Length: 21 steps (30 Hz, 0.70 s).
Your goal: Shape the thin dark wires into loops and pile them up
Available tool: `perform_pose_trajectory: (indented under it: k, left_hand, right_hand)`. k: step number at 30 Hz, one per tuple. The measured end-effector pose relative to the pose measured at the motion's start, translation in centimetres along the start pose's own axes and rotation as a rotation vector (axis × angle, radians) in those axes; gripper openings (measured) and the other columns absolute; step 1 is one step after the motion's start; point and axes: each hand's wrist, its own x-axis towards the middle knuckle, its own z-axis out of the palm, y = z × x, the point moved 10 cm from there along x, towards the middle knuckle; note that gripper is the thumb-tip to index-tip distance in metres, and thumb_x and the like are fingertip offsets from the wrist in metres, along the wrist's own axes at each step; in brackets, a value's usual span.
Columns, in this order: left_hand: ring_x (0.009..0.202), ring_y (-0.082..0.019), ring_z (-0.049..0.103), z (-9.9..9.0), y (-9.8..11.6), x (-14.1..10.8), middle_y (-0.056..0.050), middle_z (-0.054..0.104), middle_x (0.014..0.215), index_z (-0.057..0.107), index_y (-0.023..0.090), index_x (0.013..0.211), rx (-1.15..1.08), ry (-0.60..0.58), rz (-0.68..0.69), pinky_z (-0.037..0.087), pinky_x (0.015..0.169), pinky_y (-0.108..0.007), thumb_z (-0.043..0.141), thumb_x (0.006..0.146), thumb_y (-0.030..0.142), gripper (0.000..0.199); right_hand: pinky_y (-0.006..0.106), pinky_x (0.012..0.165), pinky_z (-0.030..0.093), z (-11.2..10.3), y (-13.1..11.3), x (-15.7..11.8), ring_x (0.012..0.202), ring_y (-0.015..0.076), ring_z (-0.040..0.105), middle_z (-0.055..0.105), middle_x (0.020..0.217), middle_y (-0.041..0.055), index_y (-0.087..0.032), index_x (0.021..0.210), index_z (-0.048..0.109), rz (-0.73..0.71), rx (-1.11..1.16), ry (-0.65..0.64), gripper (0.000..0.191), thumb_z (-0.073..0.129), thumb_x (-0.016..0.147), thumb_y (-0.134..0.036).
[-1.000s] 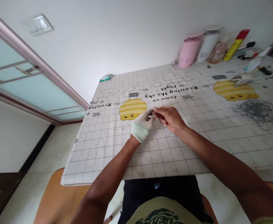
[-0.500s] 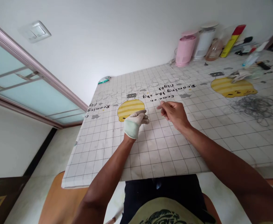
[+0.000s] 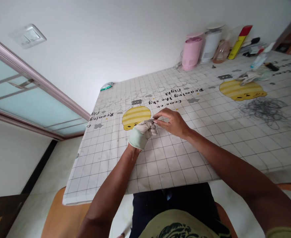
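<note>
My left hand (image 3: 142, 133) wears a white glove with a pale green cuff, its fingers curled together over the table. My bare right hand (image 3: 171, 122) reaches in from the right, thumb and index finger pinched at the gloved fingertips. Whatever lies between the fingers is too small to make out. Both hands are over a white checked tablecloth (image 3: 170, 165) printed with yellow striped figures. To the right lies a loose tangle of thin dark thread or wire (image 3: 266, 110). Behind it is a crumpled whitish glove (image 3: 253, 76).
Along the wall stand a pink device (image 3: 192, 53), a white device (image 3: 211, 46), an amber bottle (image 3: 221, 52), a yellow-and-red can (image 3: 239, 43) and a spray bottle (image 3: 262, 57). A green-edged packet (image 3: 107, 86) lies at the table's back left corner.
My right hand has moved left to meet my gloved left hand at its fingertips. The gloved fingers are more curled. The whole view has shifted slightly.
</note>
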Motion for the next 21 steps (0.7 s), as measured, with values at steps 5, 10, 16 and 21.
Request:
perform_pose_trajectory:
  k: [5,10,16,21]
  left_hand:
    - [0.055,-0.011,0.057,0.2,-0.1,-0.2,-0.002,0.062,0.069,0.071,0.011,0.091,-0.028,-0.030,-0.086,0.050,0.055,-0.024,0.078,0.086,0.037,0.027]
    - [0.056,-0.012,0.058,0.1,0.3,-0.4,-0.004,0.067,0.075,0.073,0.011,0.093,0.019,-0.009,-0.055,0.050,0.053,-0.025,0.078,0.086,0.046,0.036]
    - [0.052,-0.011,0.057,0.2,0.2,-0.7,-0.002,0.065,0.070,0.069,0.014,0.086,0.032,-0.002,-0.016,0.049,0.049,-0.024,0.081,0.085,0.040,0.028]
    - [0.049,-0.009,0.056,0.3,-0.6,-1.1,0.000,0.064,0.069,0.066,0.015,0.085,-0.050,0.012,-0.091,0.046,0.047,-0.022,0.079,0.088,0.041,0.029]
  right_hand:
    - [0.034,0.075,0.053,0.3,0.2,-0.4,0.084,0.0188,0.069,0.074,0.091,0.0019,-0.024,0.095,0.074,0.006,0.014,0.053,0.008,0.069,0.097,-0.029]
    - [0.034,0.070,0.052,0.3,-0.2,-0.6,0.079,0.0180,0.066,0.072,0.086,0.0019,-0.023,0.095,0.073,-0.034,-0.035,0.061,0.011,0.064,0.100,-0.027]
    - [0.035,0.071,0.051,0.5,-1.1,-0.7,0.080,0.0199,0.062,0.067,0.084,0.0044,-0.022,0.096,0.070,-0.194,-0.192,0.062,0.014,0.058,0.104,-0.025]
    - [0.038,0.076,0.052,1.2,-2.5,-0.9,0.084,0.0221,0.058,0.063,0.084,0.0064,-0.021,0.098,0.067,-0.373,-0.376,-0.008,0.019,0.051,0.107,-0.022]
